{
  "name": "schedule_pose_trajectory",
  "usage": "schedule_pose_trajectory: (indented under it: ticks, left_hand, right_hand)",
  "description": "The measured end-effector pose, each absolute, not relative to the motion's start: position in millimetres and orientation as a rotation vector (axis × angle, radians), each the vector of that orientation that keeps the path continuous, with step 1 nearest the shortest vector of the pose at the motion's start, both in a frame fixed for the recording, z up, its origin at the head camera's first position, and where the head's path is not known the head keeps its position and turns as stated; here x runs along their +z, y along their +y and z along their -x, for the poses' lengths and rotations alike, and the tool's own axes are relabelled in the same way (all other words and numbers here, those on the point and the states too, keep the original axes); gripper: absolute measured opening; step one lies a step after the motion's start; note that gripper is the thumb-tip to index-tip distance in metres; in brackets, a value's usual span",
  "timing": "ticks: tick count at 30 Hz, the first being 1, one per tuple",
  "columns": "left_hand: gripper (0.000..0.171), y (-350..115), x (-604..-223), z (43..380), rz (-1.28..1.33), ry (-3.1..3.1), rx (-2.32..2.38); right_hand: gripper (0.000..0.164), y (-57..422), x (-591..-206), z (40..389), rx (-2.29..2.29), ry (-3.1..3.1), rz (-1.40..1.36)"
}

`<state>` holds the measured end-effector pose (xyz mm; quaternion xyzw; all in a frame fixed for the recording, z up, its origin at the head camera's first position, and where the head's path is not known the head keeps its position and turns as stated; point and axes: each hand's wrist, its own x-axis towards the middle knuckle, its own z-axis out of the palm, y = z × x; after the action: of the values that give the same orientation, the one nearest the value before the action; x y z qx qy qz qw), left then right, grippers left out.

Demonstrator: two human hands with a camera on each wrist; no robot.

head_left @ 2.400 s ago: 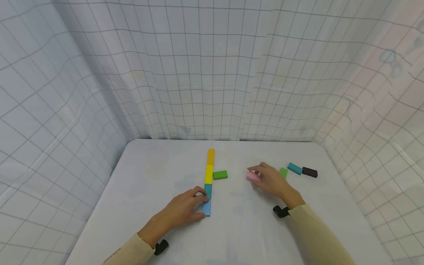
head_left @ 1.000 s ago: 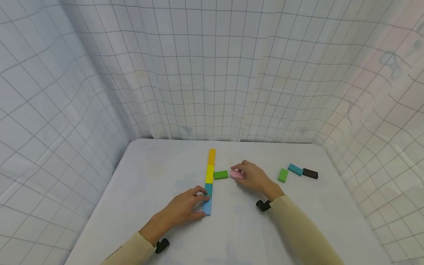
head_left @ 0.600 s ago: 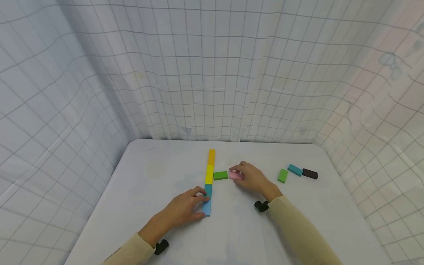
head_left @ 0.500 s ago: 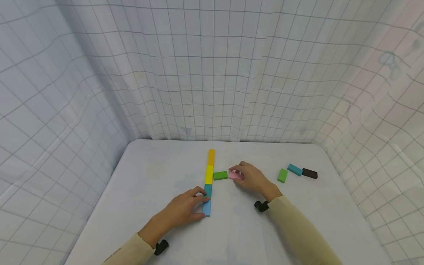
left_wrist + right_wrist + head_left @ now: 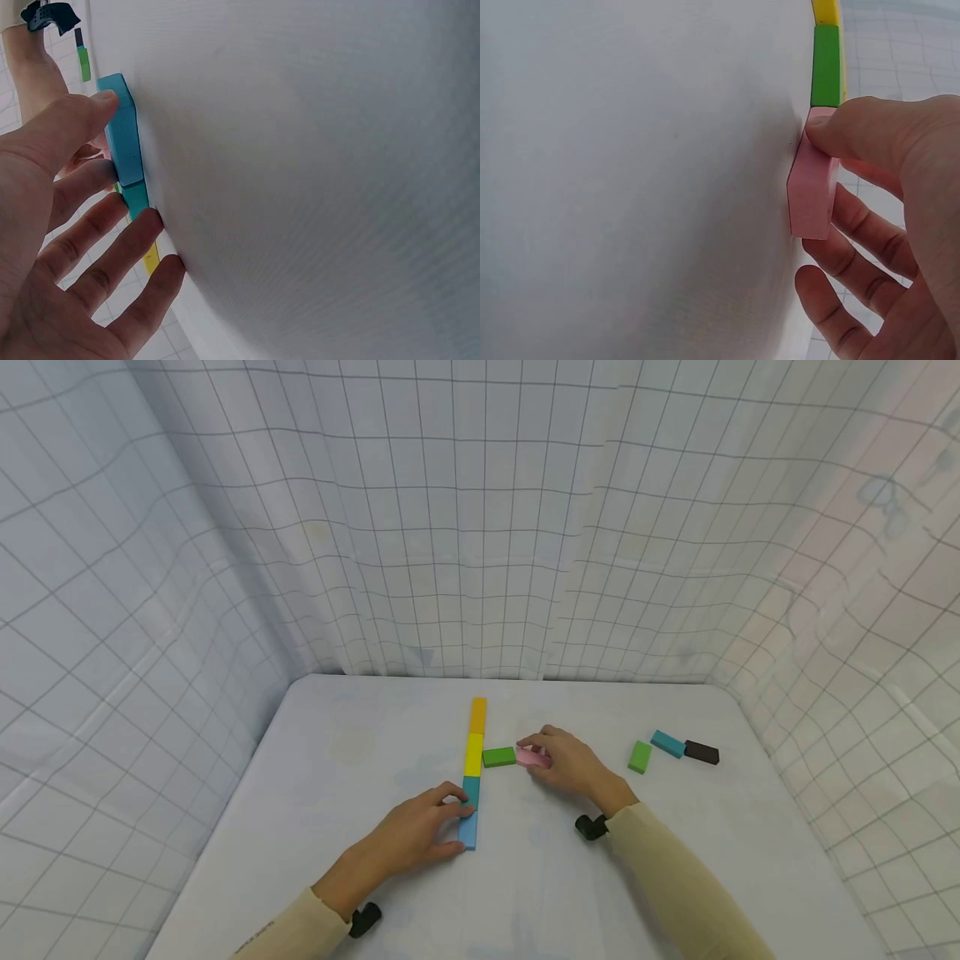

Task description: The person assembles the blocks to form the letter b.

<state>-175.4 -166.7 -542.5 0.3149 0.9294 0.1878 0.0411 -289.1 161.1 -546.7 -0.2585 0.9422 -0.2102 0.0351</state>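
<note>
Two blue blocks, light blue [image 5: 468,832] and teal [image 5: 471,790], continue in one straight line with a yellow block [image 5: 474,755] and an orange block [image 5: 478,716]. My left hand [image 5: 415,831] rests on that line's near end. In the left wrist view its thumb touches the light blue block [image 5: 125,150], and the other fingers are spread along the line. A green block [image 5: 499,757] juts rightward from the yellow one. With thumb and fingers my right hand [image 5: 572,762] pinches a pink block [image 5: 811,187], whose end meets the green block [image 5: 826,67].
To the right lie a second green block [image 5: 640,757], another teal block [image 5: 667,743] and a dark brown block [image 5: 702,752]. The white table [image 5: 337,735] is enclosed by hanging white grid-patterned cloth [image 5: 465,527] at back and sides.
My right hand has moved the pink block leftward, from beside the loose green block to the end of the other green one. My left hand has stayed in place.
</note>
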Motion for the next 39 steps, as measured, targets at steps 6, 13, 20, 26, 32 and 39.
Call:
schedule_pose_trajectory:
  ticks: [6,13,20,26,32,39]
  left_hand:
    - [0.053,-167,-542,175,-0.965,2.844,0.572]
    - [0.052,-167,-540,175,-0.974,2.842,0.577]
    - [0.053,-166,-540,175,-0.976,2.846,0.564]
    - [0.054,-166,-540,175,-0.964,2.847,0.553]
    - [0.054,-166,-540,175,-0.959,2.849,0.548]
    - [0.053,-166,-540,174,-0.975,2.854,0.551]
  right_hand:
    - [0.049,161,-547,289,-0.629,2.892,0.779]
    - [0.049,161,-547,289,-0.606,2.9,0.793]
    - [0.049,161,-547,288,-0.62,2.902,0.797]
    - [0.05,161,-547,288,-0.61,2.897,0.784]
    - [0.049,164,-548,286,-0.608,2.909,0.787]
    - [0.047,174,-548,282,-0.651,2.919,0.803]
